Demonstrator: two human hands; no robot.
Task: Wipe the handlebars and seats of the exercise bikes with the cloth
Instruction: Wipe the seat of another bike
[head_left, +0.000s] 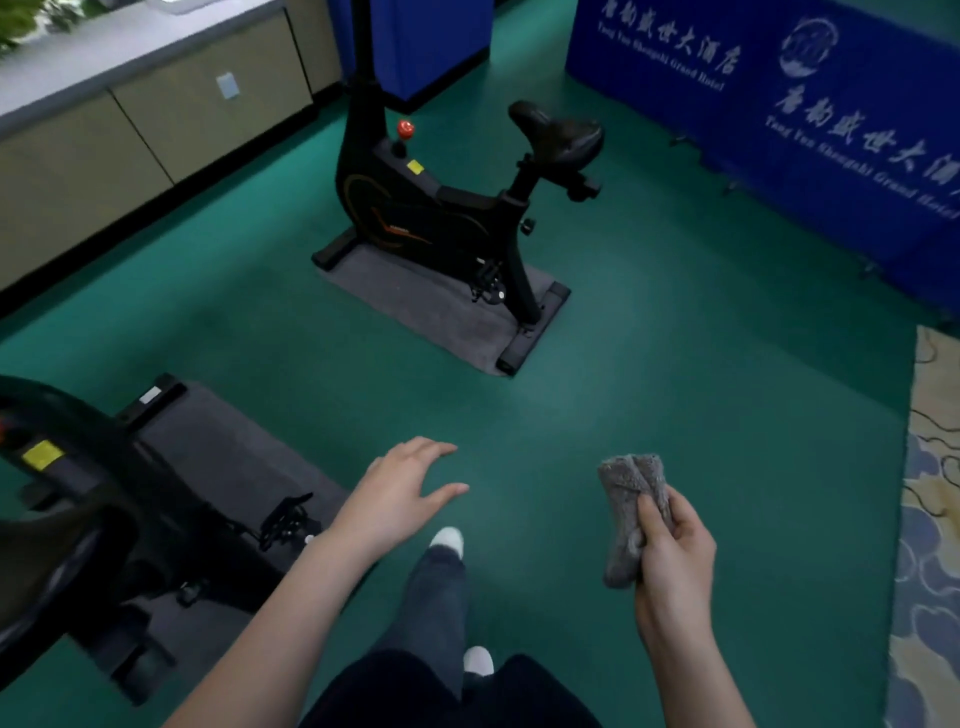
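- Head view: a black exercise bike (441, 208) stands upright on a grey mat (431, 312) on the green floor (675, 338). Its seat (558, 132) is at its right end.
- Behind the bike: a beige cabinet (156, 130) to the left, a blue banner (779, 104) to the right.
- Nearer than the bike, far left: a second bike (78, 493), partly cut off.
- Green floor lies between the bike and both hands.
- Cloth (631, 514): grey, folded, nearer than the bike and well apart from it. Its long axis points away from the person.
- Right hand (675, 566): grip closed round the cloth's lower half.
- Left hand (400, 493): grip wide, fingers relaxed, holding nothing.
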